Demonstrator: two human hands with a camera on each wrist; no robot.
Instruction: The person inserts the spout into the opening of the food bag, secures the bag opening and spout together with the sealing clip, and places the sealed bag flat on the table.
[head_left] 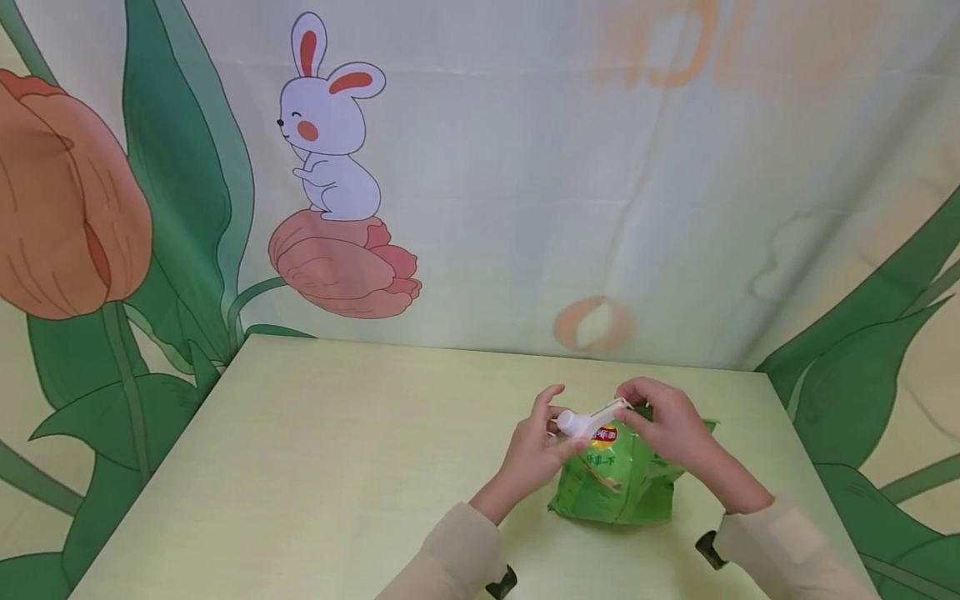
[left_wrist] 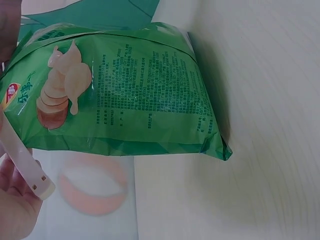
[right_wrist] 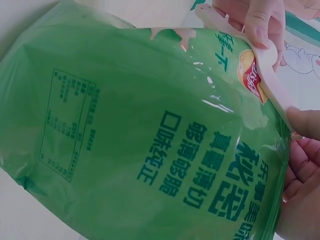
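A green potato-chip bag (head_left: 611, 487) stands on the table, its upper edge between both hands. Along that edge lies a white bag clip (head_left: 600, 418) with a wider, rounded part near its left end. My left hand (head_left: 534, 450) holds this end, its thumb pressing the clip in the right wrist view. At the opposite end, my right hand (head_left: 663, 421) pinches the clip (right_wrist: 275, 90) together with the bag's top edge. From the left wrist view, the bag's printed side (left_wrist: 130, 95) looks full and puffed. The right fingertips are partly hidden behind the bag's edge.
The pale table (head_left: 315, 467) stretches left of the bag. Behind it hangs a cloth backdrop (head_left: 480, 208) printed with a rabbit and tulips. A dark wrist strap part (head_left: 711, 550) shows beside the right sleeve, and another (head_left: 501, 582) beside the left.
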